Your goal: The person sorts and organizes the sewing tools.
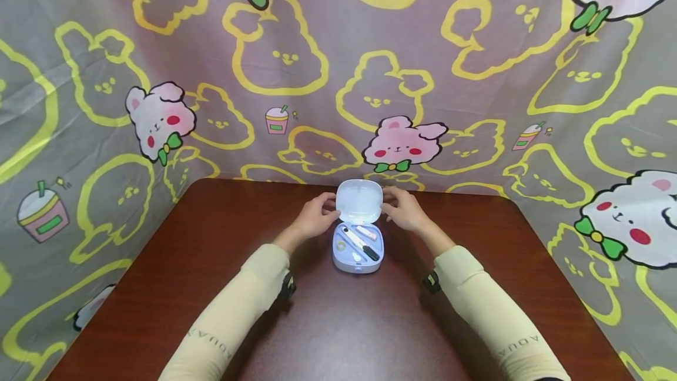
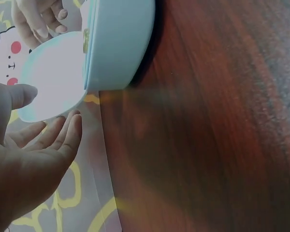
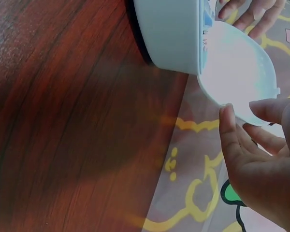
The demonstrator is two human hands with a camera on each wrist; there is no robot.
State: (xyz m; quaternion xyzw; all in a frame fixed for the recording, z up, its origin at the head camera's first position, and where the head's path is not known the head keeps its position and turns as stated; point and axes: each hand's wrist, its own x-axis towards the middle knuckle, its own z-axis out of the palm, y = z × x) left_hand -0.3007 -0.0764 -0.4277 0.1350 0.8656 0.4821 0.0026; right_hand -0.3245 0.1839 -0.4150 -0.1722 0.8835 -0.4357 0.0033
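A small pale-blue case sits on the table with its hinged lid raised. My left hand holds the lid's left edge, thumb on the inner face and fingers behind it. At the opposite edge, my right hand pinches the lid between thumb and fingers. Inside the case, a white pen-shaped item with a black end lies diagonally. Around it are a gold-coloured ring, a small white-and-pink piece and a small white piece. The lid's inside looks overexposed in both wrist views.
The case stands toward the back of a dark reddish-brown wooden table. Behind the table and on both sides hangs a grey cloth printed with cartoon animals. Light sleeves cover both forearms, and a dark strap device shows at the left wrist.
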